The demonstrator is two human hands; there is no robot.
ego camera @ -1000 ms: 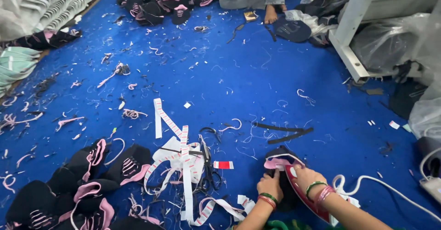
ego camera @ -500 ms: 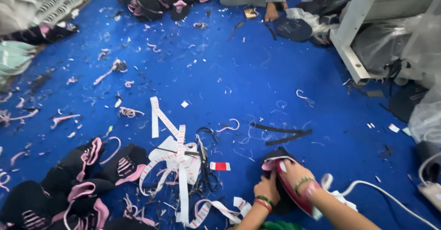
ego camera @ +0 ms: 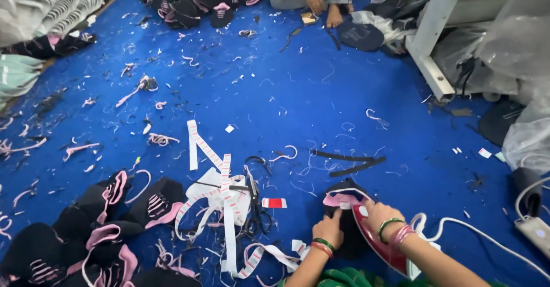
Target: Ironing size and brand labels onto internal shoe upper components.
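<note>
Head view, over blue floor (ego camera: 344, 92): right hand (ego camera: 382, 213) clamped on red iron (ego camera: 378, 238), pressing black cloth piece (ego camera: 344, 204) — left hand (ego camera: 329, 228) flat on the cloth, just beside the iron. Left of iron — scissors (ego camera: 252, 201), white tape strips (ego camera: 220, 192).

On the floor (ego camera: 298, 80), the iron (ego camera: 375, 235) sits at five o'clock with the right hand (ego camera: 381, 213) on it and the left hand (ego camera: 328, 229) just left, pressing a fabric piece (ego camera: 344, 229). Scissors (ego camera: 254, 204) lie among label tapes (ego camera: 220, 198) at six o'clock, a heap of cut pieces (ego camera: 91, 229) at eight. Another person's hand (ego camera: 314, 0) rests at twelve o'clock, beside a second heap (ego camera: 200, 0).
</note>
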